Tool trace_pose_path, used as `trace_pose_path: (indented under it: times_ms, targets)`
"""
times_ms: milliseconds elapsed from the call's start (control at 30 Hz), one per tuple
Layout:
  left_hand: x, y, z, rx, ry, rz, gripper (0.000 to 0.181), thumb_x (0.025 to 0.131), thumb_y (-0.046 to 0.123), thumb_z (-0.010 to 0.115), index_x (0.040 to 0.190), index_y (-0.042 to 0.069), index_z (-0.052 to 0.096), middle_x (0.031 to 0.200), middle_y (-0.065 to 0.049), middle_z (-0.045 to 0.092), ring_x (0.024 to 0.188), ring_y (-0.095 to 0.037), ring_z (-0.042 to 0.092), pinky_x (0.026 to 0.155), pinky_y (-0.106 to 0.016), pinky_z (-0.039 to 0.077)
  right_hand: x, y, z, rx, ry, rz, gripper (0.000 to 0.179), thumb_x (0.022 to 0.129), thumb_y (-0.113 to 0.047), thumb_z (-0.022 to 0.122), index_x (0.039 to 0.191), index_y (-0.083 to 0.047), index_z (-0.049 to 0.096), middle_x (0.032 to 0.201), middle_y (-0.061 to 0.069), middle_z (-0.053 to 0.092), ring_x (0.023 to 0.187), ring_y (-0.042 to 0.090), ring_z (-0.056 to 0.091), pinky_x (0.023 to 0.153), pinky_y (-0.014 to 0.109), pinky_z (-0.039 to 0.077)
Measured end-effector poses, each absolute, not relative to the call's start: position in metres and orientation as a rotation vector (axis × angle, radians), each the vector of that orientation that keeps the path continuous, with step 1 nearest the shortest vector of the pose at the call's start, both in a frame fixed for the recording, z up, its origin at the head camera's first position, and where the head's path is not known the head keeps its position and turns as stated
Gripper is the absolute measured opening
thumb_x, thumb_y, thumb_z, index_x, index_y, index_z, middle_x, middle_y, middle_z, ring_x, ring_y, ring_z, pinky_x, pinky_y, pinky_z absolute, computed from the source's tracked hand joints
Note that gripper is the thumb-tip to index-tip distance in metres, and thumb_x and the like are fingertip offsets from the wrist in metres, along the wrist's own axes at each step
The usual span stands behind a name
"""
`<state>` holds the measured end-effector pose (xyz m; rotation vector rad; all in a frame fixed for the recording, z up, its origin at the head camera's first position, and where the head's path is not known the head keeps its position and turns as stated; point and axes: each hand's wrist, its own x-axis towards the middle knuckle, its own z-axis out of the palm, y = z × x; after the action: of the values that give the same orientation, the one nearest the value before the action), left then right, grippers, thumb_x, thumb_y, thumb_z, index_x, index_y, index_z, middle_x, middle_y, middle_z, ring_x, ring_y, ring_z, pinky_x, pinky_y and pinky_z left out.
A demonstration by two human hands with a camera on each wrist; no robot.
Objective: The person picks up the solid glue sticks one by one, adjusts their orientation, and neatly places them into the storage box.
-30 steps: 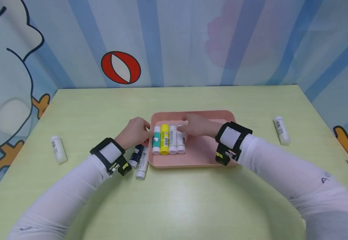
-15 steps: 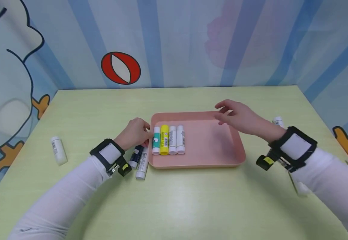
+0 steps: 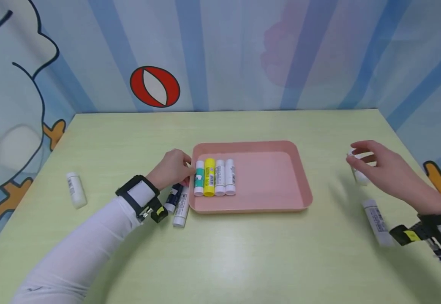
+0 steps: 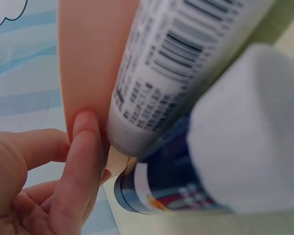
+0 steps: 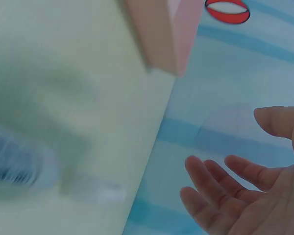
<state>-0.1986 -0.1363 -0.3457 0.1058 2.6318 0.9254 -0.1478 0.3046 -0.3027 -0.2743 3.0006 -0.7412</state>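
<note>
In the head view my left hand [image 3: 171,169] pinches the left rim of a pink tray [image 3: 273,202]; the left wrist view shows fingers on the tray wall. Inside the tray's left part a teal glue stick [image 3: 199,179], a yellow one and two white ones lie side by side. Below my left hand are a dark blue glue stick [image 4: 171,166] and a white glue stick [image 3: 181,209], outside the tray. My right hand [image 3: 384,169], fingers loosely bent and apart, hovers over a white glue stick [image 3: 360,178], partly covering it. It holds nothing.
Nearer me on the right lies another white glue stick [image 3: 377,223]. One more white glue stick [image 3: 76,190] sits alone on the left of the table [image 3: 243,261]. A patterned blue backdrop [image 3: 235,55] rises along the table's back and sides.
My right hand has left the white glue stick in the tray, lifted, and swung right to the glue sticks on the table's right side. My left hand stays on the tray rim.
</note>
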Motion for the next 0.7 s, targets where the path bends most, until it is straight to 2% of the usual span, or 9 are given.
trace_pose_path:
  times_ms: [233,367,467,533,600,700]
  targets:
    - [-0.199,-0.135,-0.345,0.101,2.635,0.931,0.033,0.087,0.017,0.058,0.115,0.001,0.057,0.072,-0.01,0.06,0.056,-0.018,0.06,0.056,-0.027,0.048,-0.142,0.356,-0.334,-0.085,3.156,-0.508,0.065,0.094,-0.04,0.043,0.13,0.012,0.029,0.123,0.034,0.033,0.099,0.048,0.042,0.07,0.055,0.042]
    - [-0.199,-0.134,-0.345,0.099,2.637,0.933,0.031,0.087,0.017,0.058,0.113,0.001,0.059,0.074,-0.009,0.061,0.057,-0.018,0.06,0.056,-0.027,0.048,-0.156,0.429,-0.39,0.042,3.229,-0.364,0.075,0.091,-0.049,0.043,0.135,0.008,0.024,0.123,0.035,0.029,0.097,0.048,0.039,0.064,0.052,0.041]
    - [-0.198,-0.134,-0.344,0.094,2.631,0.942,0.031,0.087,0.017,0.058,0.113,0.001,0.058,0.075,-0.009,0.061,0.057,-0.017,0.06,0.057,-0.027,0.048,-0.163,0.479,-0.427,0.142,3.311,-0.248,0.075,0.089,-0.048,0.047,0.136,0.006,0.023,0.123,0.036,0.027,0.102,0.049,0.034,0.071,0.057,0.037]
    - [-0.198,-0.134,-0.344,0.087,2.63,0.942,0.031,0.087,0.017,0.058,0.113,0.0,0.058,0.075,-0.009,0.061,0.057,-0.017,0.06,0.057,-0.027,0.048,-0.162,0.498,-0.438,0.211,3.334,-0.221,0.073,0.089,-0.043,0.051,0.135,0.007,0.024,0.126,0.037,0.025,0.109,0.051,0.029,0.081,0.061,0.031]
    - [-0.198,-0.134,-0.343,0.077,2.629,0.937,0.032,0.087,0.017,0.058,0.114,0.001,0.057,0.076,-0.01,0.061,0.057,-0.018,0.06,0.057,-0.027,0.048,-0.155,0.501,-0.439,0.325,3.324,-0.201,0.07,0.09,-0.035,0.052,0.135,0.009,0.021,0.129,0.036,0.023,0.116,0.051,0.023,0.09,0.061,0.026]
    - [-0.198,-0.133,-0.342,0.06,2.627,0.929,0.032,0.087,0.018,0.058,0.114,0.001,0.057,0.077,-0.01,0.06,0.058,-0.017,0.061,0.057,-0.026,0.048,-0.147,0.495,-0.434,0.514,3.245,-0.15,0.067,0.091,-0.026,0.051,0.133,0.012,0.016,0.128,0.036,0.024,0.116,0.049,0.026,0.092,0.057,0.028]
